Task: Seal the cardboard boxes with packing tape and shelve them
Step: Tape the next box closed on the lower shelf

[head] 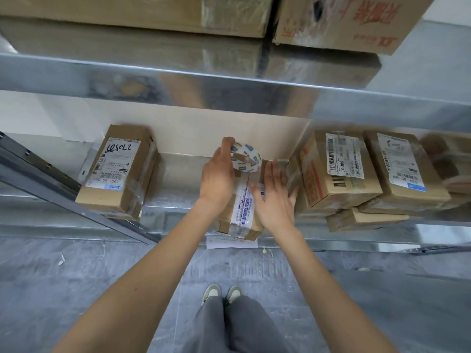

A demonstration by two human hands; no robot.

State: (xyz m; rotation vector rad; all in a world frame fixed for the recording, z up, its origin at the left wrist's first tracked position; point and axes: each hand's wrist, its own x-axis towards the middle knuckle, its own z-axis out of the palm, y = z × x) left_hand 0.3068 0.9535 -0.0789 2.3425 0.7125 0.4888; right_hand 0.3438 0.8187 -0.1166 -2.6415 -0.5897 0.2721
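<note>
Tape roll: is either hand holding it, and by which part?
The left hand grips the tape roll by its left rim. The right hand holds nothing; its straight fingers press on the small box.

A grey floor [102, 289] spreads below the racking, mottled and scuffed. A white paper slip [230, 242] lies on it by the rack's foot, and a small white scrap [60, 261] lies further left. Two pale sneakers [221, 293] and grey trousers [237, 327] show below.
</note>
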